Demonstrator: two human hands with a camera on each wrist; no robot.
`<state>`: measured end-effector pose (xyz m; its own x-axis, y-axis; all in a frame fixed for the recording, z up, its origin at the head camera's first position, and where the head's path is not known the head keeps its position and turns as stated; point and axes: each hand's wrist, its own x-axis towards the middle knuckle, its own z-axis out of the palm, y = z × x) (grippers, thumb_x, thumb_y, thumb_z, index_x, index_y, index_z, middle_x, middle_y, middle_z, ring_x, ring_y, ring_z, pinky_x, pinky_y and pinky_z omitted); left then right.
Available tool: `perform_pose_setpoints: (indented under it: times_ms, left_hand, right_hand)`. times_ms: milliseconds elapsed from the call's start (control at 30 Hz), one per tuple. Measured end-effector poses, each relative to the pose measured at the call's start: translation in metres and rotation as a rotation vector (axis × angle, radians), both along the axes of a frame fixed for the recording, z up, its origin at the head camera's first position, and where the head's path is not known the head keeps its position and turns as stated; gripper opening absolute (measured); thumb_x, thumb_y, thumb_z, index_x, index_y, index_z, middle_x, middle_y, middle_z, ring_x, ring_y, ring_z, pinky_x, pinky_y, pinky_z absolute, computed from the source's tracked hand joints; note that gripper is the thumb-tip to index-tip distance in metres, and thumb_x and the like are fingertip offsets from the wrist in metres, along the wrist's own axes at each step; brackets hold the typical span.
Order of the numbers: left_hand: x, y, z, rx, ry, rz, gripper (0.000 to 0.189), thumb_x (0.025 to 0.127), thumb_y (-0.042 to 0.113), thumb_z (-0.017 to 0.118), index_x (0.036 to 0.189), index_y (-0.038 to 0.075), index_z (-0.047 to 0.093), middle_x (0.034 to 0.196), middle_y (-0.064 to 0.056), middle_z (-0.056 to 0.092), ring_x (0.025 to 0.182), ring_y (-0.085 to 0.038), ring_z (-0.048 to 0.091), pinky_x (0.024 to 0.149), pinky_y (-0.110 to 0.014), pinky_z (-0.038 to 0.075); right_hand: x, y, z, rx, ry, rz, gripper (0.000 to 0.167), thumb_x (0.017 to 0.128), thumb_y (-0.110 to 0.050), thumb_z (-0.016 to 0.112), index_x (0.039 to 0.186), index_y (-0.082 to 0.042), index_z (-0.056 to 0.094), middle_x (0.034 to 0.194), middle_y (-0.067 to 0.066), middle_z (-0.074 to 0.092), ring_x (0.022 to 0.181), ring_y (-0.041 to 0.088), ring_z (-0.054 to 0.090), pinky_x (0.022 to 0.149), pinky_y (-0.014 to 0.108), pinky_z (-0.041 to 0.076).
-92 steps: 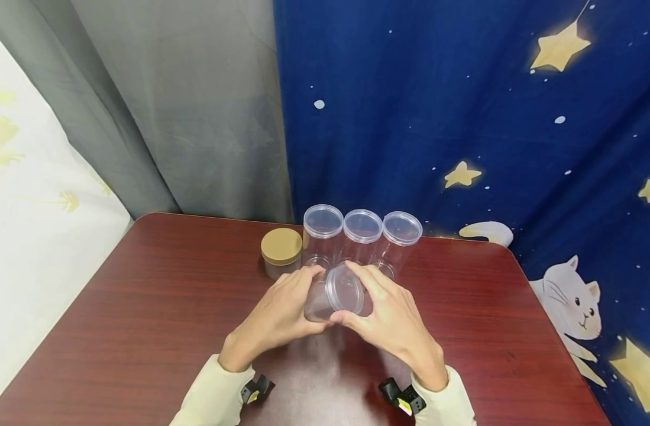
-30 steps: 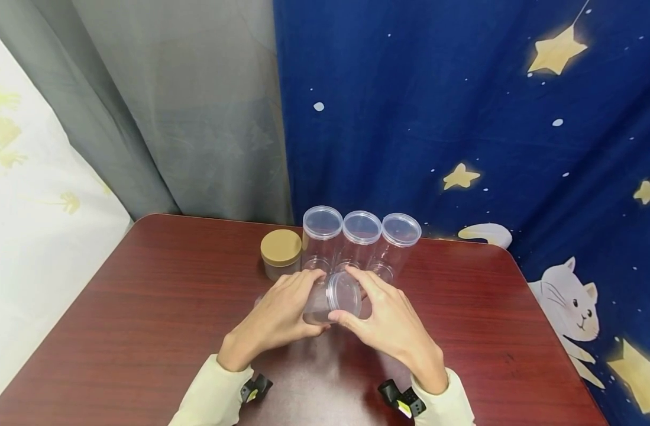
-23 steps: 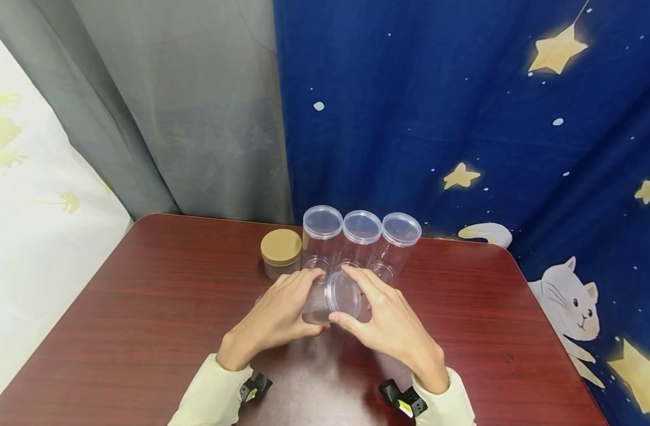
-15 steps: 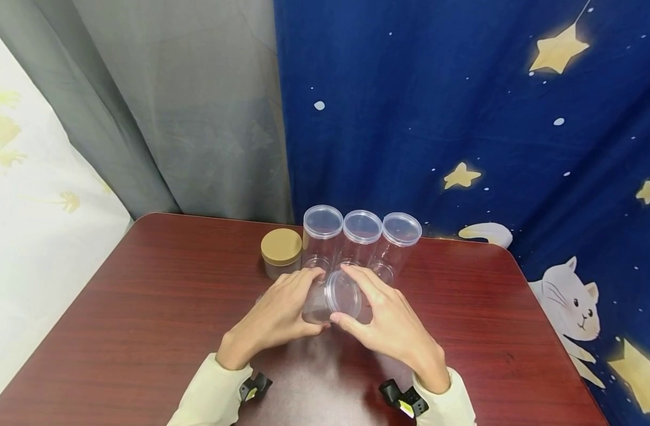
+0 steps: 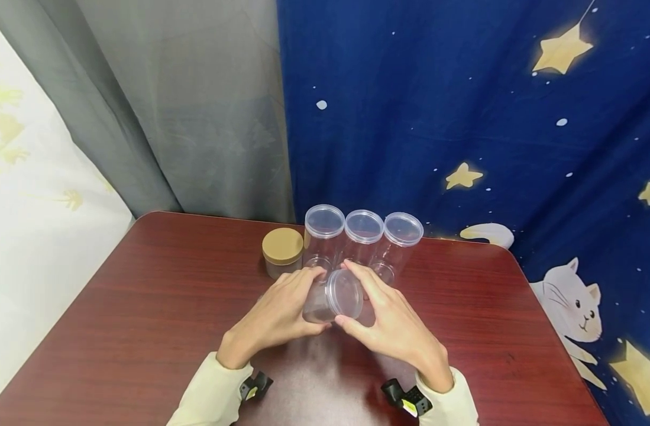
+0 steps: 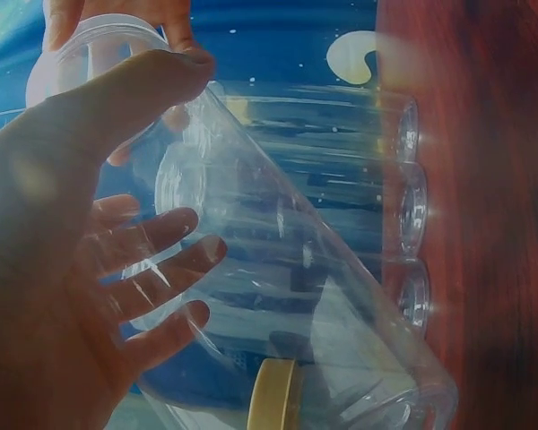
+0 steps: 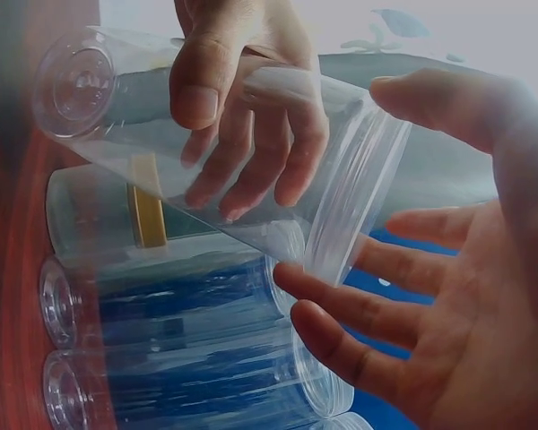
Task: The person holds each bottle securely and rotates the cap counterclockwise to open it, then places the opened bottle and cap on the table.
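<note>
A clear plastic jar [image 5: 316, 305] is tilted over the table, its clear lid [image 5: 347, 294] toward the right. My left hand [image 5: 274, 313] grips the jar's body; in the left wrist view its thumb lies along the near side and its fingers show through the clear wall. Around the lid's edge my right hand [image 5: 396, 319] holds with thumb and fingers, the thumb at one side of the rim and the fingertips at the other, as the right wrist view shows. Nothing is visible inside the jar.
Three tall clear jars with lids, left [image 5: 325, 221], middle [image 5: 364, 227] and right [image 5: 403, 229], stand in a row behind the hands. Left of them is a shorter jar with a gold lid [image 5: 283, 246]. The brown table [image 5: 170, 307] ends at the curtains [image 5: 367, 118].
Over the last second the right thumb and fingers have shifted slightly along the lid's edge, the thumb a little to the right. The left hand and jar stay nearly in place.
</note>
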<state>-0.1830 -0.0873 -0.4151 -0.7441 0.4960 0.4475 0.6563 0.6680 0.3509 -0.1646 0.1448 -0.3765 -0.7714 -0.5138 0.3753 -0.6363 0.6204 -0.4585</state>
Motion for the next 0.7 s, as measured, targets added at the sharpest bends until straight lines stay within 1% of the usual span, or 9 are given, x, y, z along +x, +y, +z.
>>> perform_pose_setpoints:
  times_ms: [133,333,433,567,700]
  left_hand:
    - [0.0000,0.0002,0.0005,0.004,-0.004,-0.004,0.083,0.066,0.044,0.087,0.131,0.007,0.051,0.120,-0.004,0.063,0.110,-0.014,0.059,0.092,-0.036,0.048]
    - [0.0007,0.0004,0.0004,0.011,-0.024,-0.008,0.084,0.066,0.044,0.088,0.132,0.007,0.050,0.120,-0.004,0.063,0.109,-0.014,0.060,0.090,-0.035,0.048]
    - [0.0007,0.0004,0.0003,0.009,-0.022,-0.009,0.085,0.066,0.044,0.087,0.132,0.007,0.050,0.120,-0.004,0.063,0.109,-0.014,0.060,0.090,-0.035,0.048]
    - [0.0010,0.0005,0.0011,0.005,-0.013,-0.011,0.084,0.066,0.044,0.087,0.131,0.007,0.051,0.120,-0.005,0.063,0.110,-0.014,0.060,0.090,-0.035,0.048]
    - [0.0012,0.0007,0.0018,0.001,-0.010,-0.012,0.084,0.066,0.044,0.087,0.131,0.007,0.051,0.121,-0.005,0.063,0.110,-0.014,0.060,0.090,-0.035,0.048]
  right_hand:
    - [-0.0002,0.0014,0.0006,-0.006,0.008,0.038,0.083,0.083,-0.037,0.076,0.153,-0.024,0.034,0.150,-0.004,0.046,0.126,0.015,0.055,0.098,0.042,0.050]
    - [-0.0007,0.0022,0.0026,-0.010,-0.020,0.090,0.082,0.083,-0.031,0.074,0.153,-0.018,0.035,0.153,-0.002,0.041,0.134,0.017,0.048,0.105,0.044,0.045]
    - [-0.0006,0.0026,0.0031,-0.011,-0.026,0.112,0.083,0.082,-0.028,0.074,0.153,-0.017,0.033,0.155,-0.001,0.039,0.136,0.018,0.046,0.107,0.044,0.043]
    - [-0.0007,0.0029,0.0031,-0.021,-0.030,0.139,0.085,0.081,-0.024,0.073,0.155,-0.019,0.031,0.156,0.000,0.036,0.139,0.018,0.042,0.109,0.043,0.041]
    - [-0.0014,0.0034,0.0020,-0.029,-0.026,0.166,0.086,0.080,-0.020,0.072,0.155,-0.016,0.030,0.158,0.000,0.033,0.142,0.018,0.038,0.113,0.037,0.037]
